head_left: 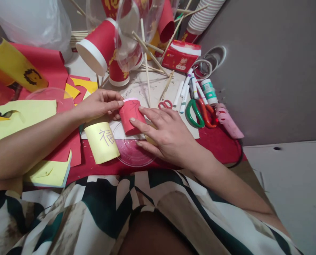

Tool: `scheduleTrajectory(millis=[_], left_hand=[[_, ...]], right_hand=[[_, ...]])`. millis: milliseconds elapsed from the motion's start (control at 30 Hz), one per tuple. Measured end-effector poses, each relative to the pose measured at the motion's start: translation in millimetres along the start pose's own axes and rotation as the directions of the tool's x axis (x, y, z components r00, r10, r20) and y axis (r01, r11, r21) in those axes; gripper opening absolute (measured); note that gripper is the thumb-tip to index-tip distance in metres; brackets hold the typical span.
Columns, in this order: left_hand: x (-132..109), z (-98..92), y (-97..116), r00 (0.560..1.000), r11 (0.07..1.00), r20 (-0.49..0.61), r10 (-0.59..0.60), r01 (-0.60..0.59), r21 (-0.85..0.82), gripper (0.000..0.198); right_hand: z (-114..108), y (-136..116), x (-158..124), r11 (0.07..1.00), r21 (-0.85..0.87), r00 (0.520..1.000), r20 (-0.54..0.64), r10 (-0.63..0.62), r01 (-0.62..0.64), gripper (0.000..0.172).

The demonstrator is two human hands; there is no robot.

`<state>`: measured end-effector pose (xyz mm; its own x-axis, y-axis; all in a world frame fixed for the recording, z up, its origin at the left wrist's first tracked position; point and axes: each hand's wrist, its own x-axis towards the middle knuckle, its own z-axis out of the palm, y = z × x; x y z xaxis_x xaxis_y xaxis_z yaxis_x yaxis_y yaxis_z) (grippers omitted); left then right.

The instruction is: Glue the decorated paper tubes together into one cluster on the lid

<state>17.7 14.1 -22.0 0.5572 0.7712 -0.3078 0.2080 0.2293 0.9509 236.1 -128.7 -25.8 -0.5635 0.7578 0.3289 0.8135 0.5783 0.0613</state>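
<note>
My left hand (99,104) grips the upper left edge of a small red paper roll (130,114), thumb and fingers pinched on its pale pink rim. My right hand (163,132) lies over the roll's right side with fingers stretched out and pressing against it. The roll rests on a clear round plastic lid (133,154). A yellow paper piece with a written character (102,141) lies just below my left hand, partly on red paper (75,148).
Red paper cups (99,47), wooden sticks (147,60), a clear plastic bag, a red tissue pack (180,55), markers (186,90), scissors (197,113), a glue bottle (209,92) and tape rolls (213,58) crowd the table. Yellow and red paper sheets (20,117) lie left. A grey wall stands right.
</note>
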Motion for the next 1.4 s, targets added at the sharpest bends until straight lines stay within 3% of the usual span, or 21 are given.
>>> scheduleTrajectory(millis=[133,267,367,467,567,733,867,1033,1400], left_hand=[[-4,-6.2,8,0.999,0.995,-0.053,0.01,-0.004,0.103,0.011],[-32,-21.1,24,0.974,0.968,-0.126,0.186,-0.159,0.195,0.016],[-63,-34.8,28,0.957,0.91,-0.066,0.282,-0.245,0.334,0.029],[-89,-43.2,23,0.97,0.841,0.056,0.236,-0.233,0.488,0.043],[-103,-38.9,14,0.978,0.803,0.078,0.193,-0.203,0.56,0.049],[-111,-13.2,9,0.996,0.958,-0.016,0.088,-0.08,0.274,0.031],[-115,-2.5,3,0.984,0.996,-0.175,0.027,-0.012,0.083,0.026],[-108,-2.5,-10,0.982,0.999,-0.185,-0.035,0.037,0.011,0.026],[-99,0.8,-20,0.96,0.999,-0.279,-0.021,0.008,-0.049,0.026]], right_hand=[[3,2,-1,1.0,0.012,1.0,-0.017,-0.01,0.01,0.051],[5,4,-1,0.999,0.028,0.999,-0.042,-0.025,0.026,0.052],[7,5,-1,0.999,0.041,0.999,-0.044,-0.028,0.03,0.052],[8,5,-2,0.999,0.045,0.999,-0.027,-0.02,0.021,0.054],[8,4,-2,0.999,0.052,1.0,-0.017,-0.007,0.008,0.055],[6,3,-2,0.998,0.057,0.999,-0.033,-0.016,0.018,0.056],[6,3,-1,0.998,0.058,0.999,-0.039,-0.022,0.024,0.056],[7,4,-1,0.998,0.062,0.998,-0.051,-0.022,0.025,0.056],[8,7,0,0.995,0.095,1.0,-0.019,-0.004,0.005,0.059]])
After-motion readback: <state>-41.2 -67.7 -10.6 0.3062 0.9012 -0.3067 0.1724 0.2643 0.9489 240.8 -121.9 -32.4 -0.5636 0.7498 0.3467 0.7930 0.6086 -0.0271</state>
